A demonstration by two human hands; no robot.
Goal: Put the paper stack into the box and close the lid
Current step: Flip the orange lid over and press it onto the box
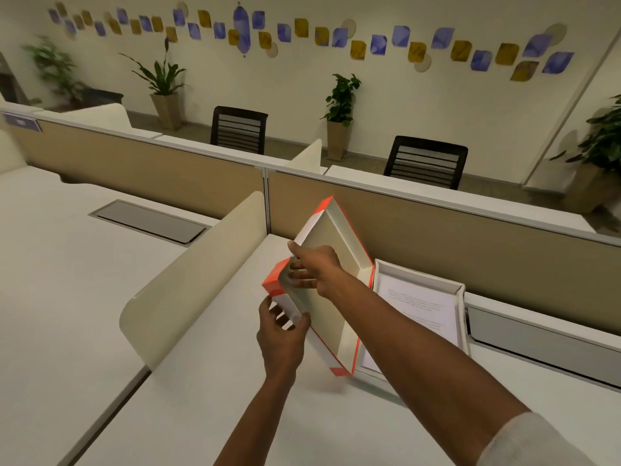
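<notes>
Tilted orange-edged lid [331, 264] in both hands, beside paper-filled box [458, 290].

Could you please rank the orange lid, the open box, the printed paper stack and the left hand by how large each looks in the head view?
1-2. Orange lid and open box: alike; box partly hidden.
3. Paper stack.
4. Left hand.

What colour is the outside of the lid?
Orange and white, seen in the head view on the lid.

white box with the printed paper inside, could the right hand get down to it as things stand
Probably not directly. The right hand and left hand both grip the orange-edged white cardboard lid, held tilted beside the white box holding the printed paper stack. The box top is uncovered, so freeing that hand would open the way.
</notes>
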